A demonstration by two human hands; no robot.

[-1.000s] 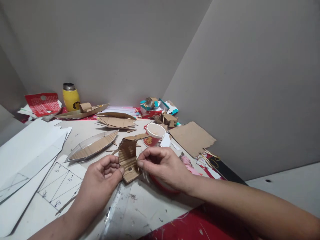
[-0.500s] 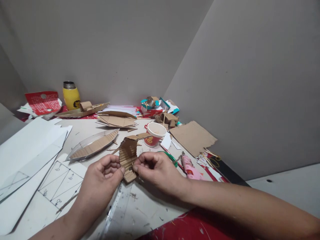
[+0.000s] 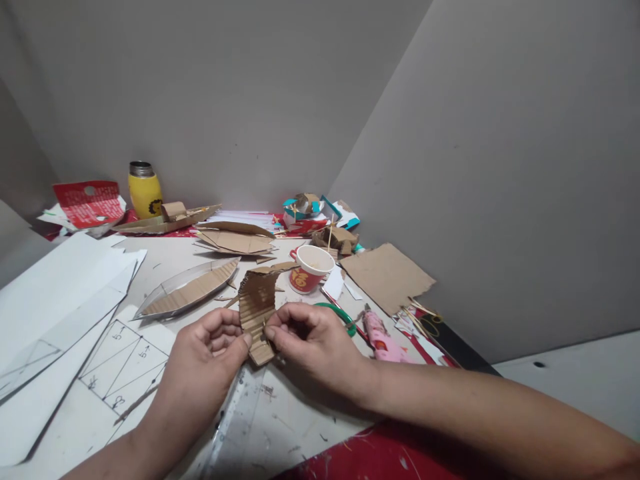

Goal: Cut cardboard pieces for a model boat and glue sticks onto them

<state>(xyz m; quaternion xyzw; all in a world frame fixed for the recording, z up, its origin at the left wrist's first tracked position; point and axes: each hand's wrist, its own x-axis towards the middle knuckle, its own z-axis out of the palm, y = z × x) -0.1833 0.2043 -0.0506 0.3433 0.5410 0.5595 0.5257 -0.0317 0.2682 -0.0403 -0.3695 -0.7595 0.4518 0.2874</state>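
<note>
A small strip of ridged brown corrugated cardboard (image 3: 256,308) stands between both hands just above the white tabletop. My left hand (image 3: 203,363) pinches its lower left edge with thumb and forefinger. My right hand (image 3: 313,340) pinches its lower right edge, fingertips pressed on the cardboard. The top of the strip curls over to the right. A clear ruler (image 3: 231,417) lies under my hands.
A cardboard boat hull (image 3: 187,290) lies left of the strip. A red and white cup (image 3: 310,268), a green-handled tool (image 3: 340,313), a pink tool (image 3: 377,333), a flat cardboard sheet (image 3: 387,273), a yellow bottle (image 3: 144,190) and white paper with drawn lines (image 3: 120,367) surround my hands. Grey walls close the corner.
My right hand slid left along the cardboard strip to its lower edge, uncovering the green-handled tool and pink tool behind it. My left hand kept its pinch.
</note>
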